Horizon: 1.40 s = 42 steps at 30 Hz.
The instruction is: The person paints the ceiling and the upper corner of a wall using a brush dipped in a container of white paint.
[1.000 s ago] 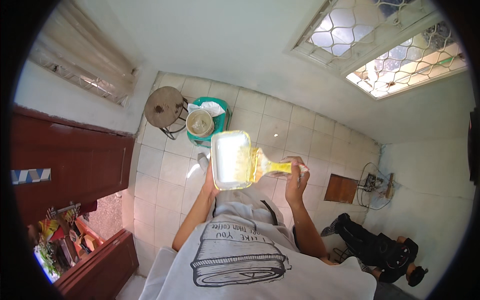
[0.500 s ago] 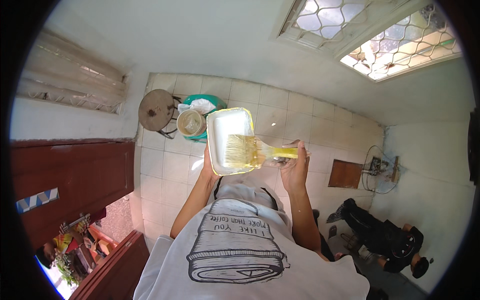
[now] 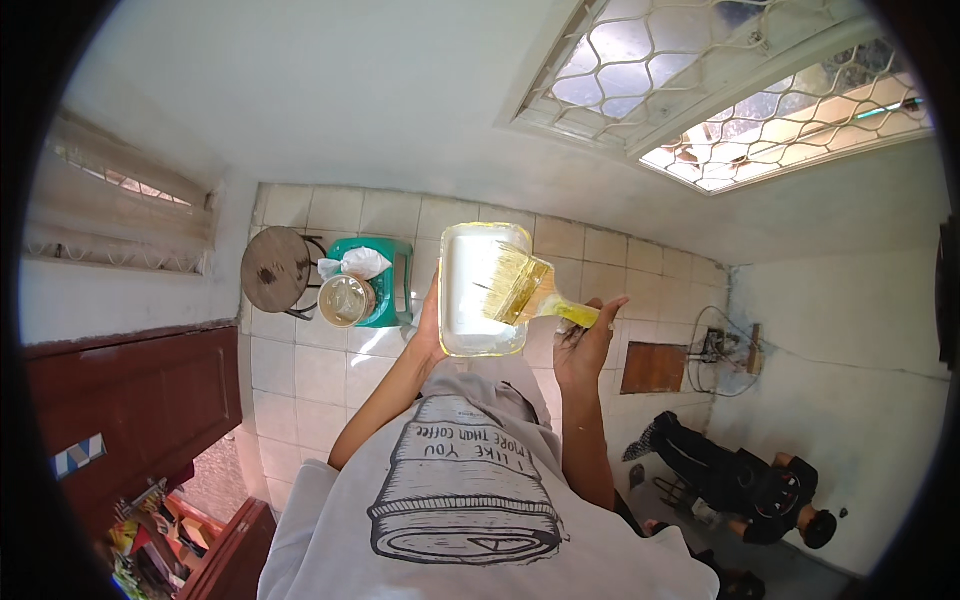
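Note:
A white rectangular paint tray [image 3: 466, 310] with yellow smears on its rim is in front of my chest. My left hand [image 3: 430, 322] is closed on its left side; the fingers underneath are hidden. White paint appears to cover the inside. A wide paintbrush [image 3: 530, 290] with a yellow handle and pale, yellow-stained bristles lies across the tray's right rim as seen from above. Whether the bristles touch the paint, I cannot tell. My right hand [image 3: 588, 345] grips the end of the brush handle, thumb along the top.
Left of the tray stand a round stool [image 3: 277, 270] and a green plastic stool [image 3: 385, 315] bearing a tub [image 3: 347, 300] and a white bag [image 3: 362, 263]. Barred windows [image 3: 700, 110] are upper right. Cables [image 3: 715, 345] hang by the right wall. A person in black [image 3: 745, 485] is lower right.
The brush has tilted, its bristles now pointing up and left. The tray sits slightly further right in view. The room has shifted left and down with my head's movement.

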Tool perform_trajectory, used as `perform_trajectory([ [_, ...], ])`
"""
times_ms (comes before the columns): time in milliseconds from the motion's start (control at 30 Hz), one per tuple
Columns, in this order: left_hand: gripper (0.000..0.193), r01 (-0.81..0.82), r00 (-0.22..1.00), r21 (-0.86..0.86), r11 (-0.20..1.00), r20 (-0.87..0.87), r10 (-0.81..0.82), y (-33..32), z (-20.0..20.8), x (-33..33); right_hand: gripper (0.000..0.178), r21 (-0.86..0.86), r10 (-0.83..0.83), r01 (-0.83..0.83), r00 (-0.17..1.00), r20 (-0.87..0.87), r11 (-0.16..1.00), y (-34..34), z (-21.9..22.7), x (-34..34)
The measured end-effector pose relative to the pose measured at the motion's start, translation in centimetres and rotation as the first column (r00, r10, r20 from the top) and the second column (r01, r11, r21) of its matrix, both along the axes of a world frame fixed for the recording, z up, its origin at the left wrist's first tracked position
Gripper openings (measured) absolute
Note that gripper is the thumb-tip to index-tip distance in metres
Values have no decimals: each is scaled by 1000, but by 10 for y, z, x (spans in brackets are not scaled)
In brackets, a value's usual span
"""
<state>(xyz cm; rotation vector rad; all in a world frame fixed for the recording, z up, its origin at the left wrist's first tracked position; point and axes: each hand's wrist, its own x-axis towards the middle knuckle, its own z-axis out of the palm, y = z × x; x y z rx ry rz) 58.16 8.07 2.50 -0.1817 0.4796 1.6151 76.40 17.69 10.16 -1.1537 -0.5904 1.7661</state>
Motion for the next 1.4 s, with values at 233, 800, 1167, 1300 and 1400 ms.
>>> perform_trajectory([
  [233,76,-139,989,134,981,63,132,52,9,4,52,8,95,-95,995,-10,995,53,22,-3],
  [800,79,-258,962,292,921,-10,272,211,46,70,43,358,952,-896,302,57,263,290,45,83],
  [1167,69,-228,954,149,962,-164,251,231,41,92,25,285,446,-958,255,858,-2,333,58,88],
  [1300,69,-123,980,123,985,-139,140,233,35,82,33,286,331,-956,252,909,-58,336,58,86],
  [1400,69,-110,980,81,991,-156,122,237,42,82,33,311,301,-948,279,912,-64,335,52,83],
])
